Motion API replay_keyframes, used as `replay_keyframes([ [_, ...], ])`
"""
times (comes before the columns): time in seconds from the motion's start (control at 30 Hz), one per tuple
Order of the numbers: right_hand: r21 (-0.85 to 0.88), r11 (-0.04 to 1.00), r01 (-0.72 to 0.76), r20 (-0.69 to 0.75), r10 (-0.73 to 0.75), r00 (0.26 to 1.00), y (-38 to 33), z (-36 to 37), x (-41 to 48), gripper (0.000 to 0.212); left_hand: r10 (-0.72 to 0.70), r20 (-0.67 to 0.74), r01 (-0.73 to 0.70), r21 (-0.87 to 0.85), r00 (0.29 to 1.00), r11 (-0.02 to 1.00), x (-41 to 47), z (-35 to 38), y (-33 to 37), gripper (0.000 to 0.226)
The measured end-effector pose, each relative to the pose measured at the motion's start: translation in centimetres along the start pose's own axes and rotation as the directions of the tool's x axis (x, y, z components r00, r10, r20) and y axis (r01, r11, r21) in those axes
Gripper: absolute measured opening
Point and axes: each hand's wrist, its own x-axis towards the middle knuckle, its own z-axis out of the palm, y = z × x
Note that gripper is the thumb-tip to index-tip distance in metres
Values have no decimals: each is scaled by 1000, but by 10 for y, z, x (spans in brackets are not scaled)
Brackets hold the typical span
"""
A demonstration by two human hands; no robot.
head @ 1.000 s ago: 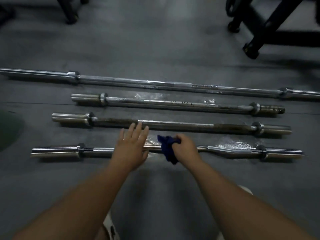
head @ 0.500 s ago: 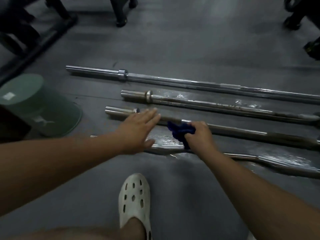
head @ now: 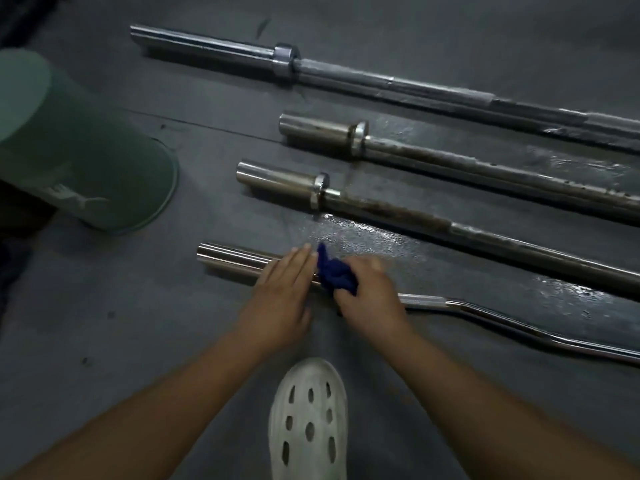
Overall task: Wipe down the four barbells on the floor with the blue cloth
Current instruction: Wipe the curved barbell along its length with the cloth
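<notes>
Four steel barbells lie side by side on the dark floor. Nearest is a curved bar (head: pixel 485 315) with a shiny left sleeve. Behind it lie a rusty bar (head: pixel 433 223), a second short bar (head: pixel 450 161) and a long bar (head: pixel 381 77). My right hand (head: pixel 372 296) grips the bunched blue cloth (head: pixel 334 273) and presses it on the curved bar by the sleeve's inner end. With fingers straight, my left hand (head: pixel 284 289) rests flat on that sleeve, just left of the cloth. The bar's collar is hidden under my hands.
A green upturned bucket (head: pixel 79 150) lies on its side at the left, close to the bar ends. My white perforated clog (head: pixel 308 420) stands on the floor below my hands. Wet patches (head: pixel 381 244) shine between the nearer bars.
Both hands and the cloth have slid left along the curved bar, from its middle to its left sleeve. My view has moved left and closer with them.
</notes>
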Motion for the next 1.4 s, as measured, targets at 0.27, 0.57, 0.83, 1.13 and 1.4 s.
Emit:
replay_keyframes([
  [0.27, -629, 754, 190, 81, -180, 980, 31, 33, -12, 70, -9, 19, 7, 83, 1000, 996, -5, 16, -16, 90],
  [0.57, -662, 688, 297, 199, -221, 955, 24, 47, -12, 64, 13, 29, -17, 125, 999, 992, -6, 18, 2, 85],
  [0.83, -651, 754, 89, 0, -117, 993, 40, 32, -31, 66, 50, 54, -58, 142, 997, 988, -8, 24, 20, 83],
  [1.13, -644, 763, 49, 6, -59, 998, 62, 17, -46, 83, 25, 66, -35, 160, 997, 987, -8, 25, 17, 84],
  [1.4, -650, 743, 160, 89, -134, 987, 62, 12, -21, 74, 2, 32, -6, 126, 999, 992, -5, 19, 17, 83],
])
